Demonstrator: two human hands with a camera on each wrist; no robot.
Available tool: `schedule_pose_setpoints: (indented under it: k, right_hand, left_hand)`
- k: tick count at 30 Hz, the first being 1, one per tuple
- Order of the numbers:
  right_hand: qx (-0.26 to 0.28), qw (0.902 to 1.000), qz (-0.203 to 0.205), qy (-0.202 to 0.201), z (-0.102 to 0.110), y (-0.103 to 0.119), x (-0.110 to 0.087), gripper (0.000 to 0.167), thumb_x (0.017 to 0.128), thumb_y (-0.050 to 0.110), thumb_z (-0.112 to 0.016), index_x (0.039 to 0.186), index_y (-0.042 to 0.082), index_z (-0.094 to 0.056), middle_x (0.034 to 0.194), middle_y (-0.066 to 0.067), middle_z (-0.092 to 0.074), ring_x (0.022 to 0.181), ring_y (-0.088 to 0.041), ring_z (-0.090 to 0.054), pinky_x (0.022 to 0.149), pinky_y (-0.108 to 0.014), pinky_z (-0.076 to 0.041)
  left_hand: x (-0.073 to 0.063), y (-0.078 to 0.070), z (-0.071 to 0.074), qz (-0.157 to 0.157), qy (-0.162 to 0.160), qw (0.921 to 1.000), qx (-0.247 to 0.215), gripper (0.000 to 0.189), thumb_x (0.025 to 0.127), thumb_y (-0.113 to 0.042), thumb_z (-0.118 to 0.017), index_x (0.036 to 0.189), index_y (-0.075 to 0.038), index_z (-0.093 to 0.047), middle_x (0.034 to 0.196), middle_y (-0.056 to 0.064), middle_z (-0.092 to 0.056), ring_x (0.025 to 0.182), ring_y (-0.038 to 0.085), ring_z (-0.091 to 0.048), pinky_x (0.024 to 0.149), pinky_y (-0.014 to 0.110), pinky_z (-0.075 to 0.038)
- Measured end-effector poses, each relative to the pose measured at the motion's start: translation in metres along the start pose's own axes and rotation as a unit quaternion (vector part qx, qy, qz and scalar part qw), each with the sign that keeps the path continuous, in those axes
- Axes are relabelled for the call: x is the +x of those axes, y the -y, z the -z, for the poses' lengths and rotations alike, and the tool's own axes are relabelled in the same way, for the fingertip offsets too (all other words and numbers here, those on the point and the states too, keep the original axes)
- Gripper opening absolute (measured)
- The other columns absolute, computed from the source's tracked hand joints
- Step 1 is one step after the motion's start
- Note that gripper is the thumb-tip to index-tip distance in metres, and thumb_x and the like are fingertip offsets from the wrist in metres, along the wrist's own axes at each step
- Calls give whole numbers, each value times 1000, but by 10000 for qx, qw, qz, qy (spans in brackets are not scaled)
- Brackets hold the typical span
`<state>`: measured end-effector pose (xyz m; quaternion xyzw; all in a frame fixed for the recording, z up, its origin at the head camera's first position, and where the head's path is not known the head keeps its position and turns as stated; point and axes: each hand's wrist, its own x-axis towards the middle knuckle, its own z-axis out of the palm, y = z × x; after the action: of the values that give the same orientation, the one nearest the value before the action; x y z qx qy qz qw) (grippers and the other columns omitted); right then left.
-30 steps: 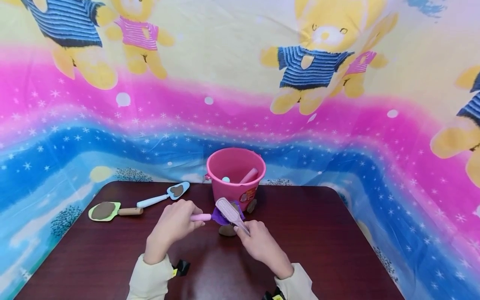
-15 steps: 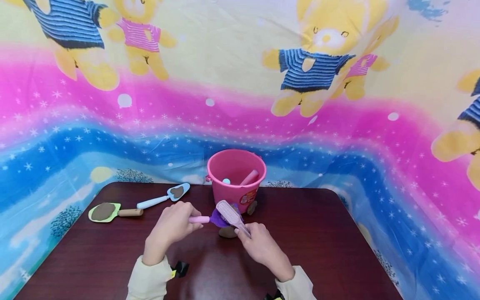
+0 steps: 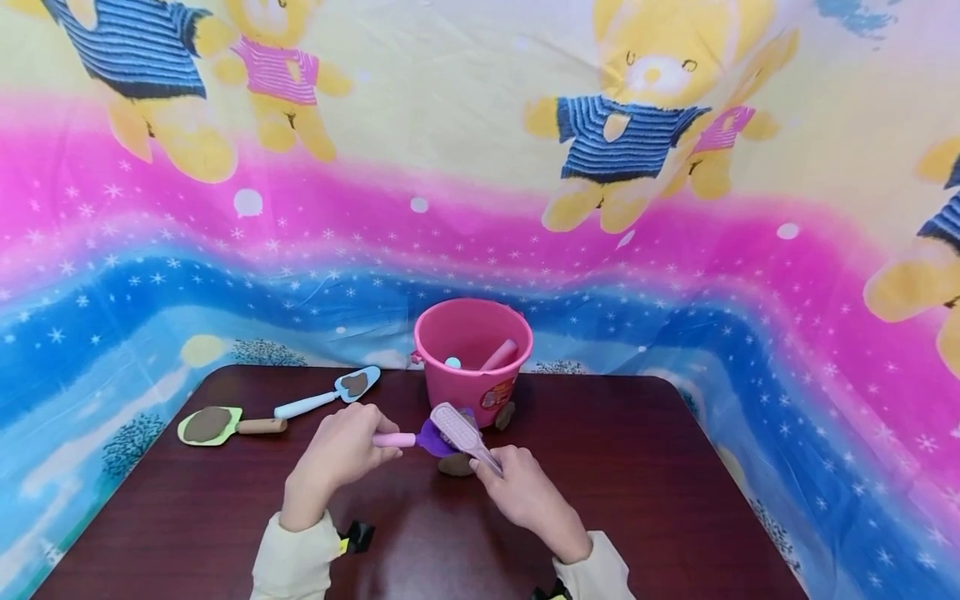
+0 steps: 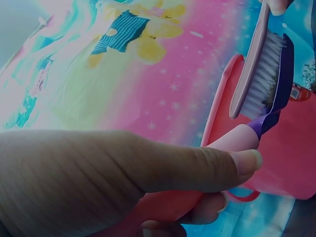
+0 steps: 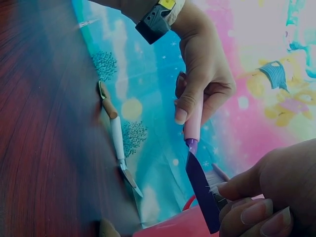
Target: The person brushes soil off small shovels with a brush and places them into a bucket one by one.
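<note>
From the head view, a sticker [image 3: 497, 392] on the pink bucket [image 3: 442, 387] carries print too small to read. The bucket stands by the middle of the worktop's [image 3: 637, 475] far edge. In front of it, the left hand [image 3: 341, 446] has its fingers curled round the pink handle of a purple trowel [image 3: 431, 440]; the right hand [image 3: 521, 492] grips a brush [image 3: 457, 427] laid over the trowel's blade. Compared with a second ago, left hand and trowel sit slightly nearer the worktop's left edge. A brown lump [image 3: 453, 465] lies just below the blade. The green trowel [image 3: 234, 421] lies near the left edge, the light blue trowel [image 3: 303, 407] towards the far left corner, each bearing brown stuff.

From the left wrist, the thumb lies along the pink handle, and the brush's bristles [image 4: 261, 76] face into the blade. The red sticker is unreadable here too.

From the right wrist, curled fingers hide most of the brush. A yellow tag [image 5: 168, 4] on the black wrist device [image 5: 153, 24] has no legible marking.
</note>
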<state>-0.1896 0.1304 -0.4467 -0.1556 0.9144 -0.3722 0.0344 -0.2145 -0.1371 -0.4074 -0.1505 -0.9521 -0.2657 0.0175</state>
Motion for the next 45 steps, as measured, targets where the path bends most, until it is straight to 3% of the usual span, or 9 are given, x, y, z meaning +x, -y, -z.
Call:
schedule_pose_setpoints:
  k: [10, 25, 37, 45]
  right_hand:
    - [30, 9999, -33, 134, 0, 0, -1, 37, 102, 31, -60, 68, 17, -54, 55, 8, -38, 47, -8, -34, 45, -23, -28]
    - [49, 9998, -64, 195, 4, -3, 1, 37, 103, 30, -59, 68, 16, -55, 56, 8, -39, 47, -8, -35, 45, -23, -28]
    - [50, 9994, -283, -203, 11, -27, 11, 41, 102, 24, -59, 64, 13, -50, 54, 5, -34, 47, -10, -30, 45, -25, -25]
    - [296, 9978, -417, -423, 16, -32, 12, 38, 102, 28, -59, 69, 10, -54, 54, 5, -36, 48, -10, -32, 45, -24, -26]
  left_hand:
    - [-2, 3, 3, -25, -22, 10000, -6, 15, 79, -29, -88, 90, -19, -84, 74, -11, -73, 58, 6, -56, 61, 32, -47]
    - [-1, 12, 7, -40, 5, 10000, -20, 17, 81, -38, -85, 87, -23, -84, 69, -15, -71, 58, 6, -56, 60, 32, -45]
    - [-7, 33, 20, 53, -293, 9994, 181, 19, 79, -30, -88, 89, -15, -84, 72, -9, -73, 64, 8, -60, 63, 33, -48]
    - [-5, 32, 17, -74, -175, 9998, -30, 17, 82, -33, -85, 89, -18, -84, 69, -13, -72, 62, 6, -59, 65, 33, -48]
